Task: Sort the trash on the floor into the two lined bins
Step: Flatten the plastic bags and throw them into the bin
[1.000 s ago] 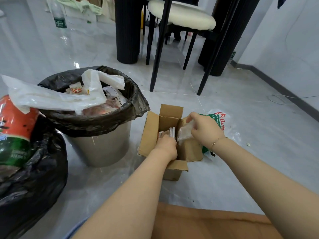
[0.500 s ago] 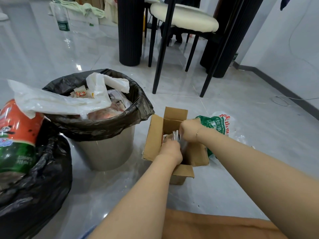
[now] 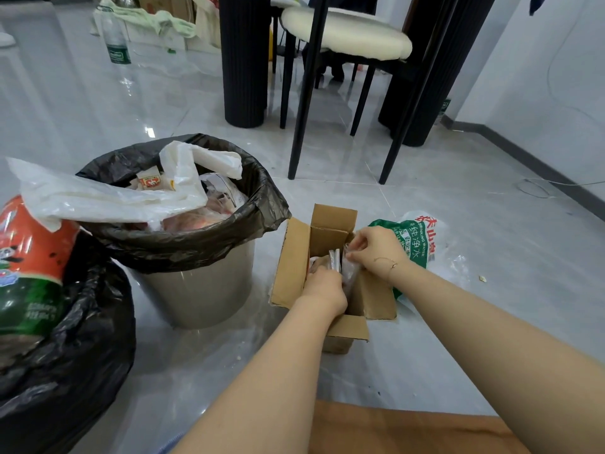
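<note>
An open cardboard box (image 3: 293, 260) stands on the floor in front of me. My left hand (image 3: 324, 288) reaches down into it among clear wrappers (image 3: 335, 262); its fingers are hidden. My right hand (image 3: 376, 249) pinches a clear plastic wrapper at the box's right side. A metal bin with a black liner (image 3: 196, 283) stands left of the box, full of white plastic and food wrappers. A second black-lined bin (image 3: 65, 371) at the left edge holds a red and green package (image 3: 29, 267). A green and white plastic bag (image 3: 415, 240) lies right of the box.
A black chair (image 3: 343, 50) with a cream seat and two dark ribbed table legs (image 3: 244, 60) stand behind the box. A water bottle (image 3: 116, 37) stands far back left. A brown board (image 3: 409, 434) lies at the bottom edge. A wall runs along the right.
My right hand has moved from the box's right flap in over the opening and now pinches the clear wrapper. My left hand stays inside the box.
</note>
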The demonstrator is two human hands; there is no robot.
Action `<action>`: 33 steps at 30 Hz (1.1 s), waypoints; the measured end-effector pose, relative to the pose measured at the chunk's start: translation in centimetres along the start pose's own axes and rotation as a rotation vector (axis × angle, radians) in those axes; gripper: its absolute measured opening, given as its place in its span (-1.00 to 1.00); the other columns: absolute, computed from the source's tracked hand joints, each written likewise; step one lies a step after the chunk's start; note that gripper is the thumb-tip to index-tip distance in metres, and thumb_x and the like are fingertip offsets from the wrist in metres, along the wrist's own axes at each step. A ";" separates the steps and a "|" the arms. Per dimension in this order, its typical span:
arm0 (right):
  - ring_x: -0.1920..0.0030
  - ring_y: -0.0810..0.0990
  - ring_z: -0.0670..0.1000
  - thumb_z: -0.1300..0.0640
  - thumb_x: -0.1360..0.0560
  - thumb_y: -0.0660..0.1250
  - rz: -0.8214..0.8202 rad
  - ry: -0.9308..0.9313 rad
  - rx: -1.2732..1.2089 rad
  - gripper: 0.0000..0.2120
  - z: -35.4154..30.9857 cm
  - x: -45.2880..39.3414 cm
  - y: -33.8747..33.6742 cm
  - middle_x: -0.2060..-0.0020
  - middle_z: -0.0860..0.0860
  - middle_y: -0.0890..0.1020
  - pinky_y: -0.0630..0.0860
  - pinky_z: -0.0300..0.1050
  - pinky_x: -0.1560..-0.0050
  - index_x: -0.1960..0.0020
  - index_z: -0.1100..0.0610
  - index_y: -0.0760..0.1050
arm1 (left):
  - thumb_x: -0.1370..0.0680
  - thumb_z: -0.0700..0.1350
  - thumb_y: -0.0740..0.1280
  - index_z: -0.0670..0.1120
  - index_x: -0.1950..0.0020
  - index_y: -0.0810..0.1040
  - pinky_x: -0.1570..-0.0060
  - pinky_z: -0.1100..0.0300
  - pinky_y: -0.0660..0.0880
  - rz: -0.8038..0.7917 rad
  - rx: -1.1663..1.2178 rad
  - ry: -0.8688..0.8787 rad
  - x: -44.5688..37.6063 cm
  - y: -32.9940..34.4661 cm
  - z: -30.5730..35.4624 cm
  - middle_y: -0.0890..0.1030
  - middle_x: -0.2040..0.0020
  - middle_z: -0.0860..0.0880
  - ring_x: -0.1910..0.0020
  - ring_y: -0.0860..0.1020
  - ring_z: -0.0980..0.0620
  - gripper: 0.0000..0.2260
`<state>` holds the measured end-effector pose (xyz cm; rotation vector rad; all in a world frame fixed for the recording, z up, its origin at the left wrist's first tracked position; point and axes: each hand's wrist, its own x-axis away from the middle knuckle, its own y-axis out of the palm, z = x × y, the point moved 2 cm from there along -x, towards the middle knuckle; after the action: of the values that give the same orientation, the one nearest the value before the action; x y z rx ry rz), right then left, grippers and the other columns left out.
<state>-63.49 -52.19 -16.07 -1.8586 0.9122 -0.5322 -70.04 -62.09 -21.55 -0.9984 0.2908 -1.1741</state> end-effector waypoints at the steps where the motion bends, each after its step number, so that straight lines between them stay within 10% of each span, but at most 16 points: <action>1: 0.17 0.53 -0.04 0.24 -0.38 0.44 -0.002 -0.010 0.044 -0.97 0.0 0.0 0.4 0.25 -0.02 0.61 0.43 -0.23 0.15 0.19 0.15 0.63 | -0.55 -0.22 0.28 -0.11 -0.37 0.44 -0.17 0.08 0.48 0.013 0.021 -0.006 0.0 0.0 -0.1 0.46 -0.27 -0.15 -0.21 0.47 -0.15 -0.62; 10: -0.14 0.43 0.15 0.07 -0.48 0.31 -0.102 -0.132 0.457 -0.82 1.1 1.3 0.9 -0.01 0.04 0.58 0.43 -0.03 -0.10 0.09 0.02 0.69 | -0.56 -0.15 0.29 -0.11 -0.30 0.47 -0.08 0.09 0.52 0.008 -0.007 0.010 0.4 0.5 0.6 0.49 -0.22 -0.14 -0.13 0.50 -0.12 -0.69; 17: 0.13 0.52 -0.10 0.24 -0.52 0.24 0.208 0.146 -0.400 -0.79 4.1 4.7 -3.2 0.10 -0.05 0.63 0.43 -0.23 0.10 0.04 0.11 0.65 | -0.53 -0.22 0.33 -0.13 -0.35 0.47 -0.16 0.08 0.51 0.004 -0.027 0.024 1.3 -2.1 0.8 0.40 -0.34 -0.14 -0.18 0.52 -0.14 -0.62; 21: -0.04 0.53 -0.01 0.30 -0.51 0.22 0.284 0.390 -0.570 -0.78 9.2 5.9 -3.6 -0.04 0.02 0.61 0.45 -0.13 -0.09 0.00 0.10 0.61 | -0.61 -0.06 0.24 -0.15 -0.40 0.39 -0.18 0.10 0.43 0.094 -0.065 0.081 3.0 -4.1 2.7 0.41 -0.37 -0.15 -0.28 0.45 -0.12 -0.62; 29: -0.45 0.14 0.18 -0.14 -0.38 0.43 -0.012 0.397 0.165 -0.19 15.6 5.7 1.1 -0.48 0.12 0.11 0.30 0.07 -0.34 -0.50 0.03 0.14 | -0.49 0.14 0.38 0.15 -0.55 -0.28 -0.40 -0.09 0.22 -0.242 -0.248 0.205 4.1 0.8 5.3 -0.29 -0.57 -0.05 -0.52 0.03 -0.23 -0.08; 33: -0.37 0.27 0.12 -0.18 -0.45 0.32 0.043 0.281 0.503 -0.39 17.0 4.6 2.7 -0.40 0.04 0.30 0.39 0.02 -0.17 -0.41 0.00 0.25 | -0.54 0.14 0.29 0.11 -0.56 -0.25 -0.35 -0.10 0.27 -0.092 -0.259 0.210 2.6 1.7 5.5 -0.24 -0.57 -0.11 -0.48 0.13 -0.26 -0.18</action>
<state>-49.81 -46.80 -26.08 -1.3266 0.8972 -0.9202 -64.29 -61.54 -19.00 -1.1235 0.5806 -1.3512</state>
